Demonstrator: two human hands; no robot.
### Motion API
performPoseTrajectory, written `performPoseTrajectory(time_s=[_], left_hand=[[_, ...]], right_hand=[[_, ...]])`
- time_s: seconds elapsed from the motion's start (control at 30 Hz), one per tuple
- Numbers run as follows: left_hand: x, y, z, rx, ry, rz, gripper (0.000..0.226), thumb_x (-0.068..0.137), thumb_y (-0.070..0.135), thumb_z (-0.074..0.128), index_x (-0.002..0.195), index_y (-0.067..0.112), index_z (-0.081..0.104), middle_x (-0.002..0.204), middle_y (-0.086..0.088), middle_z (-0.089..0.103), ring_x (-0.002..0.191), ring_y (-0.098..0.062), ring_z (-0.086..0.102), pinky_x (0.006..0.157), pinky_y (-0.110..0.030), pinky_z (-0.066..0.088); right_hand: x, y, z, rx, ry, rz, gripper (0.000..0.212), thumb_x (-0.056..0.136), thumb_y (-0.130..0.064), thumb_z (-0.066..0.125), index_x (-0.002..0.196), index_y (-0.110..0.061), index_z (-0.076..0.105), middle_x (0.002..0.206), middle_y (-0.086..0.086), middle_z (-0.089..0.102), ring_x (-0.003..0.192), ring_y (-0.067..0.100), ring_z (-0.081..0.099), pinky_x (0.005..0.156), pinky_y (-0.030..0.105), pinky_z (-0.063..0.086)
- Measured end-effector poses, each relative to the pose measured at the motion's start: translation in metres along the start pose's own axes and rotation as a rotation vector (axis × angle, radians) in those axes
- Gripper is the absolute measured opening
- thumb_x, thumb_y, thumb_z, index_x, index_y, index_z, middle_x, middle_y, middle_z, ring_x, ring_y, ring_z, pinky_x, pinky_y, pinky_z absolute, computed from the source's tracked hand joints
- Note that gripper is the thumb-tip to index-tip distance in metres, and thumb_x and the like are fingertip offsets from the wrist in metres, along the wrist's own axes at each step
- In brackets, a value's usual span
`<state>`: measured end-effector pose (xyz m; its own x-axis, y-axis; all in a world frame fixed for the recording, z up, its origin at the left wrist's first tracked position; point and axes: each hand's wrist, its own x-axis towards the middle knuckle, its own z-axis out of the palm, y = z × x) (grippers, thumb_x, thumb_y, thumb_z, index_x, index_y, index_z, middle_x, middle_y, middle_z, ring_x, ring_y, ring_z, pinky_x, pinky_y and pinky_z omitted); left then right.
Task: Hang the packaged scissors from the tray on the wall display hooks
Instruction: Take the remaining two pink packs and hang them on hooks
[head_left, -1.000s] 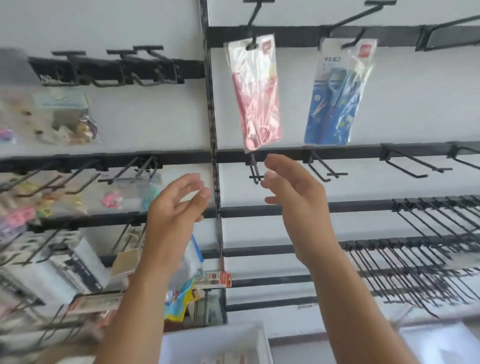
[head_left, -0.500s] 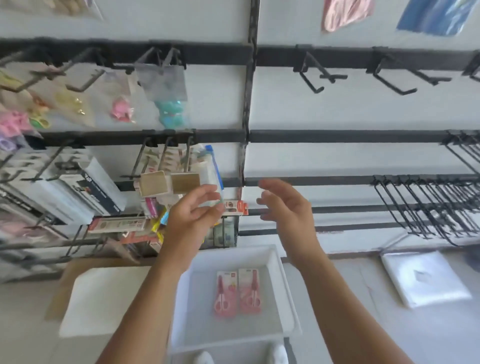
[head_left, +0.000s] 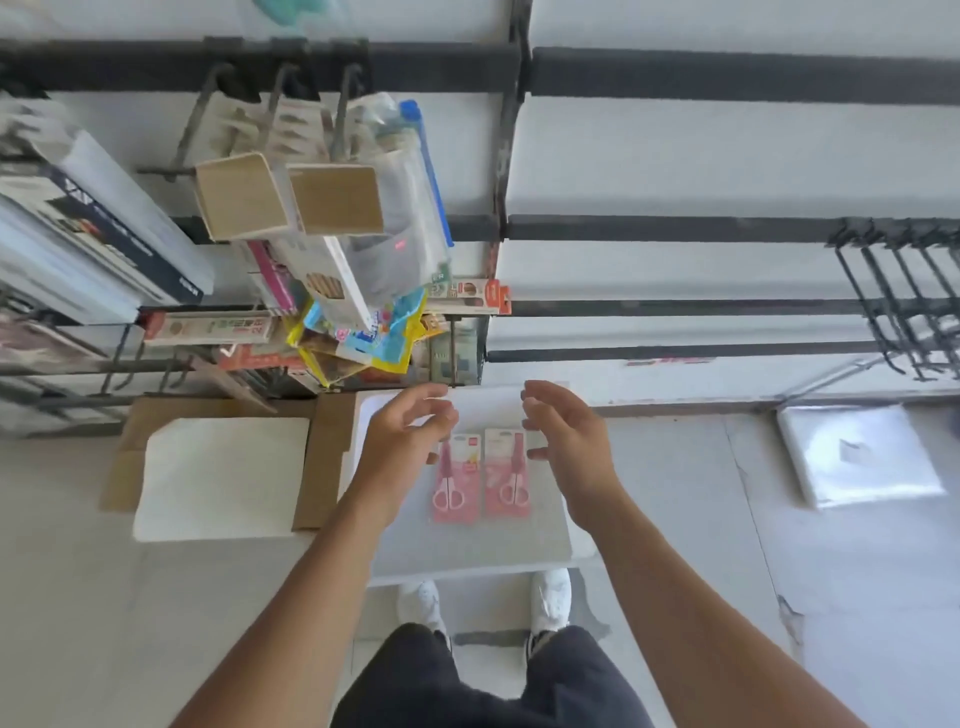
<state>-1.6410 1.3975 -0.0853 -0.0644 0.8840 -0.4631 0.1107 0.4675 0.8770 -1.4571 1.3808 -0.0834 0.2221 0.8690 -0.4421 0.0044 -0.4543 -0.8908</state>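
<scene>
My left hand (head_left: 410, 431) and right hand (head_left: 566, 436) hang empty and loosely spread above the white tray (head_left: 540, 540), one either side of two pink scissor packs (head_left: 480, 473) lying flat and touching near the tray's middle. The left hand sits at about ten o'clock from them, the right at two o'clock. I judge each pack light, thin and card-stiff, its plastic front a bit slick. I'd pinch one at its top edge, at twelve o'clock, where the hanging hole probably is, though I can't make it out.
</scene>
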Motion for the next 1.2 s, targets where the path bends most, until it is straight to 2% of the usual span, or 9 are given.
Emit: performPoseTrajectory(time_s=[0.2,0.43,0.53,0.63,0.83,0.93,1.03,1.1,1.2], left_hand=[[0.042,-0.067,0.023,0.070,0.005,-0.075,0.020,0.095,0.027,0.064,0.114,0.026,0.070,0.117,-0.002,0.070,0.097,-0.019,0.068,0.068,-0.025,0.050],[0.091,-0.155,0.049,0.399,0.075,-0.251,0.044,0.089,0.039,0.065,0.128,0.021,0.059,0.126,-0.003,0.067,0.099,-0.024,0.068,0.075,-0.034,0.056],[0.106,-0.179,0.063,0.764,0.022,-0.336,0.074,0.080,0.050,0.068,0.145,0.028,0.041,0.133,-0.007,0.060,0.118,-0.035,0.059,0.095,-0.044,0.049],[0.108,-0.193,0.078,0.899,0.014,-0.371,0.093,0.079,0.060,0.064,0.155,0.033,0.017,0.140,-0.013,0.047,0.131,-0.037,0.044,0.106,-0.047,0.033],[0.110,-0.199,0.094,0.823,0.143,-0.321,0.090,0.076,0.037,0.077,0.147,0.032,0.023,0.127,-0.017,0.050,0.119,-0.037,0.048,0.097,-0.044,0.035],[0.116,-0.200,0.089,0.583,0.164,-0.399,0.094,0.072,0.006,0.076,0.149,0.028,0.027,0.132,-0.017,0.048,0.116,-0.039,0.054,0.087,-0.039,0.049],[0.113,-0.195,0.071,0.343,0.189,-0.384,0.058,0.073,-0.008,0.068,0.127,0.012,0.057,0.122,-0.013,0.063,0.089,-0.030,0.066,0.050,-0.025,0.051],[0.107,-0.194,0.057,0.299,0.214,-0.360,0.036,0.075,-0.004,0.069,0.107,0.012,0.062,0.103,-0.010,0.069,0.072,-0.025,0.065,0.051,-0.027,0.049],[0.098,-0.189,0.038,0.230,0.246,-0.340,0.026,0.077,0.005,0.073,0.098,0.016,0.062,0.094,-0.005,0.070,0.075,-0.028,0.069,0.055,-0.031,0.050]], right_hand=[[0.033,0.060,0.000,-0.032,0.004,0.086,0.030,0.094,-0.024,0.062,0.122,-0.019,0.070,0.114,-0.003,0.071,0.104,0.022,0.067,0.086,0.045,0.056],[0.071,0.124,0.006,-0.142,-0.021,0.185,0.040,0.090,-0.033,0.060,0.126,-0.018,0.069,0.120,0.001,0.071,0.110,0.022,0.067,0.091,0.035,0.052],[0.087,0.146,0.009,-0.163,-0.010,0.229,0.038,0.091,-0.029,0.060,0.128,-0.019,0.068,0.125,0.000,0.070,0.109,0.018,0.067,0.095,0.035,0.053],[0.093,0.160,0.012,-0.184,-0.018,0.264,0.036,0.092,-0.026,0.060,0.127,-0.020,0.067,0.122,-0.001,0.071,0.090,0.007,0.071,0.074,0.024,0.052],[0.095,0.172,0.009,-0.287,0.009,0.322,0.033,0.096,-0.018,0.054,0.128,-0.020,0.062,0.104,-0.011,0.065,0.072,-0.004,0.059,0.057,0.012,0.045],[0.097,0.180,0.013,-0.457,0.036,0.345,0.049,0.093,-0.022,0.053,0.141,-0.019,0.049,0.122,-0.002,0.060,0.099,0.015,0.064,0.079,0.032,0.056],[0.102,0.189,0.023,-0.639,0.015,0.380,0.064,0.089,-0.028,0.060,0.148,-0.014,0.037,0.141,0.010,0.047,0.128,0.032,0.048,0.099,0.047,0.049],[0.104,0.194,0.034,-0.739,0.017,0.404,0.072,0.087,-0.039,0.065,0.146,-0.011,0.035,0.139,0.012,0.046,0.130,0.035,0.044,0.101,0.045,0.044],[0.108,0.203,0.052,-0.819,0.072,0.418,0.074,0.083,-0.048,0.065,0.139,-0.009,0.036,0.133,0.012,0.046,0.125,0.034,0.045,0.098,0.042,0.043]])
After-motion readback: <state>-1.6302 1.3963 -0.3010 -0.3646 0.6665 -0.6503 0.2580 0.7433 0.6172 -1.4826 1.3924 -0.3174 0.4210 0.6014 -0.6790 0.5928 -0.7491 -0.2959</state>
